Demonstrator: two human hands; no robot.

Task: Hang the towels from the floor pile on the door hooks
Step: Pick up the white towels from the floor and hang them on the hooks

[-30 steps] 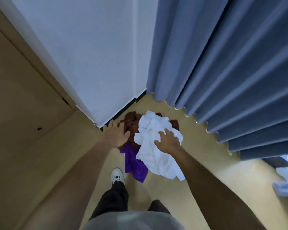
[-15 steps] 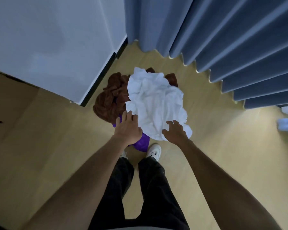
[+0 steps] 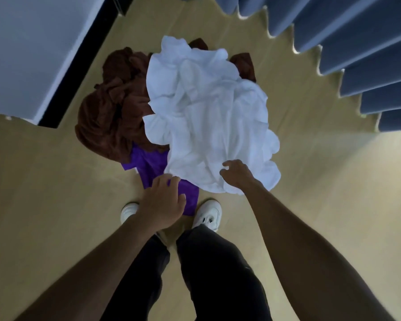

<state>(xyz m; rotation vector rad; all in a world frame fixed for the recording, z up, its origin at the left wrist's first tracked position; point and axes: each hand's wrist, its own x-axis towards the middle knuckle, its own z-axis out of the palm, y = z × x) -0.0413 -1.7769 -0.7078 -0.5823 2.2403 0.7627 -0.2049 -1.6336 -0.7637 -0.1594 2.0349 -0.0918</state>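
1. Right hand (image 3: 237, 173) rests on the white towel (image 3: 208, 117), fingers curled into its near edge; left hand (image 3: 163, 202) hovers, fingers loosely spread, above the purple towel (image 3: 148, 164).
2. White towel lies crumpled atop the floor pile, covering the brown towel (image 3: 109, 112).
3. Curtain (image 3: 357, 42) hangs just beyond; white shoes (image 3: 207, 214) stand beside the pile.

Tan wood-look floor (image 3: 310, 172), pleated blue curtain (image 3: 366, 54), white wall (image 3: 26, 49) with dark baseboard (image 3: 79, 63)

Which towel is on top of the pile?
The white towel. It lies spread over the brown towel and the purple towel, which peek out from under it.
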